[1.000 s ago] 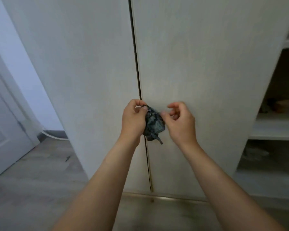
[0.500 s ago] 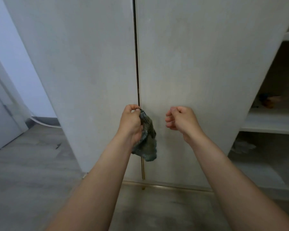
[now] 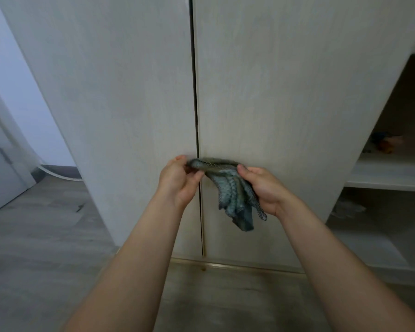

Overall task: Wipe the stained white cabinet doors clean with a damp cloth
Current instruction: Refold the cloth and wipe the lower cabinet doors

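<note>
item: cloth [image 3: 230, 188], blue-green, mesh-textured, small. held in front of the cabinet, stretched between both of my hands along its top edge, the rest hanging in loose folds toward the floor. i judge it is being spread out so a flat face can go against a door; it does not appear pressed to the door here.

item: left hand [image 3: 179, 179]. fingers and thumb curled, pinching the cloth's left end, just in front of the seam [image 3: 197, 116] between the doors.

item: right hand [image 3: 261, 185]. palm turned inward, fingers curled round the cloth's right end, with the hanging part draped against the palm.

item: left cabinet door [image 3: 120, 92] and right cabinet door [image 3: 285, 87]. pale, faint grain, both closed. faint yellowish marks on the right door near the cloth; i cannot tell how much staining remains.

item: open shelves [image 3: 388, 178] at right, holding small things too blurred to name.

item: grey wood-look floor [image 3: 34, 236].

writing, brands, labels: none legible on cloth, doors or shelves.
</note>
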